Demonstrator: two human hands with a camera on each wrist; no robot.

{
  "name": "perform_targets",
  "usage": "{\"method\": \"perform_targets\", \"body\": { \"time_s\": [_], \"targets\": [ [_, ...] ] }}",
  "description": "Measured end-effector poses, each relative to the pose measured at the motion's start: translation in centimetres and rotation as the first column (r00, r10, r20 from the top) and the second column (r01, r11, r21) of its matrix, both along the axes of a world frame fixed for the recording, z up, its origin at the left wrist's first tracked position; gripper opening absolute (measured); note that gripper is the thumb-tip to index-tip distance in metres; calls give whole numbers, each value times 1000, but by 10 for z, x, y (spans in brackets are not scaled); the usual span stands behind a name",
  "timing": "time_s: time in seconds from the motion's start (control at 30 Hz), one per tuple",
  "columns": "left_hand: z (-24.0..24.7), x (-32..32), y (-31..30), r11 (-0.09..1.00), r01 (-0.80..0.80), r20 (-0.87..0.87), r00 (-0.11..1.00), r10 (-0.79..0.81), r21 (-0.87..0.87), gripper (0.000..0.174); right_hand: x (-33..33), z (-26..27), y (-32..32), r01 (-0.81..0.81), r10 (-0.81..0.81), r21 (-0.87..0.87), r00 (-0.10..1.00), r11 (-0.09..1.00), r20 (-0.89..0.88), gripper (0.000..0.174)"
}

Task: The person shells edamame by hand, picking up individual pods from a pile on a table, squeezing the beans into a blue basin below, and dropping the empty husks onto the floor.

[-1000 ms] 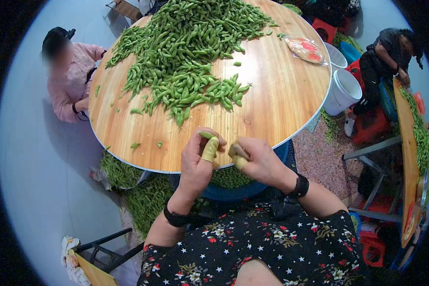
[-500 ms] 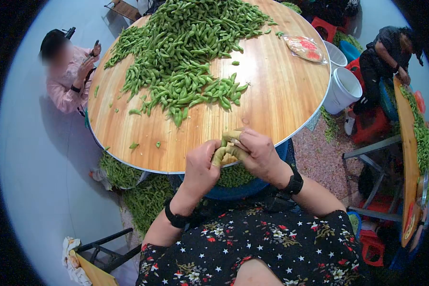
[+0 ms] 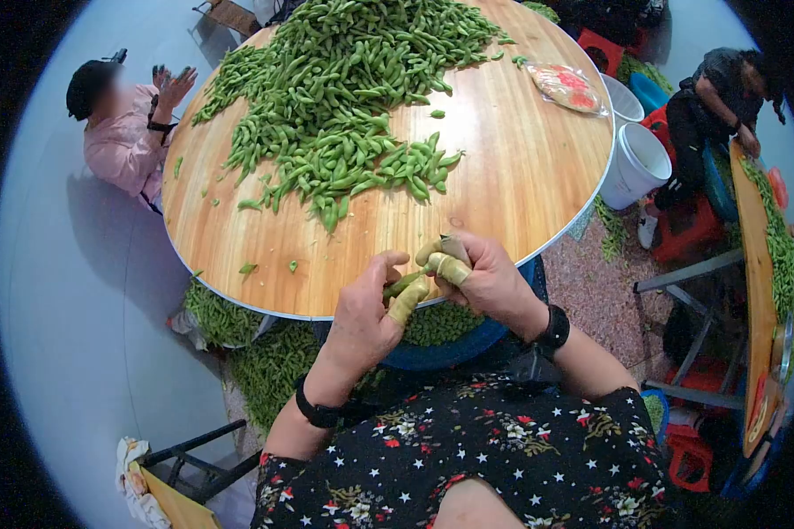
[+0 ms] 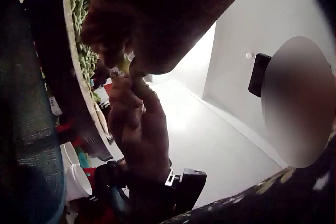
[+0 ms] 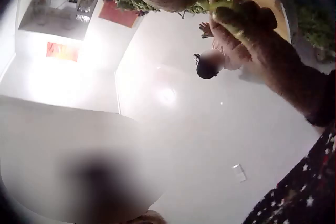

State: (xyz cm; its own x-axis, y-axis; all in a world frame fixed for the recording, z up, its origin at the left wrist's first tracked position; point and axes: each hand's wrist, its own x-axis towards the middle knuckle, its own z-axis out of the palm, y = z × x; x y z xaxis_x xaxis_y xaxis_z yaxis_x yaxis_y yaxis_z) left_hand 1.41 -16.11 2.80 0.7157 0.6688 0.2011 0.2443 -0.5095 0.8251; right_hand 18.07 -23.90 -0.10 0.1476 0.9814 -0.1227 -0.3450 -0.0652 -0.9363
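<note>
In the head view, the left hand (image 3: 366,304) pinches a green pod (image 3: 402,284) between its covered thumb and curled fingers, at the near edge of the round wooden table (image 3: 520,176). The right hand (image 3: 490,278) meets the pod's far end, its thumb and forefinger in yellowish coverings. Something small and dark, perhaps a blade, shows by the right forefinger; the fingers hide most of it. Beyond the hands lies a large heap of green pods (image 3: 344,106). The left wrist view is dark, with the right hand (image 4: 139,124) facing the left.
Under the table edge stands a blue tub (image 3: 441,353) of green beans. Piles of pods (image 3: 278,379) lie on the floor to the left. A plastic packet (image 3: 566,88) rests on the table, white buckets (image 3: 635,167) stand beside it, and people sit at both sides.
The hands came together, and the pod in the left hand now angles toward the right fingers. The right hand has turned. The person at the left has raised their hands.
</note>
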Motion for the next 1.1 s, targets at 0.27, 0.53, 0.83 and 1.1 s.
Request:
{"method": "perform_targets", "body": {
  "time_s": [0.27, 0.53, 0.83, 1.1],
  "targets": [
    [-13, 1, 1, 950, 97, -19, 995, -96, 297, 12, -10, 10, 3, 97, -208, 214, 778, 972, 593, 7],
    [-16, -6, 0, 919, 85, -48, 996, -72, 385, 9, -14, 13, -8, 37, -143, 195, 810, 980, 568, 11],
    [25, -86, 9, 942, 293, -748, 660, -73, 166, 28, -1, 5, -12, -465, 265, 131, 688, 875, 675, 13],
    [-13, -28, 88, 851, -73, -298, 918, 261, 520, 21, -10, 10, -3, -256, 53, 92, 507, 962, 860, 22]
  ]
}}
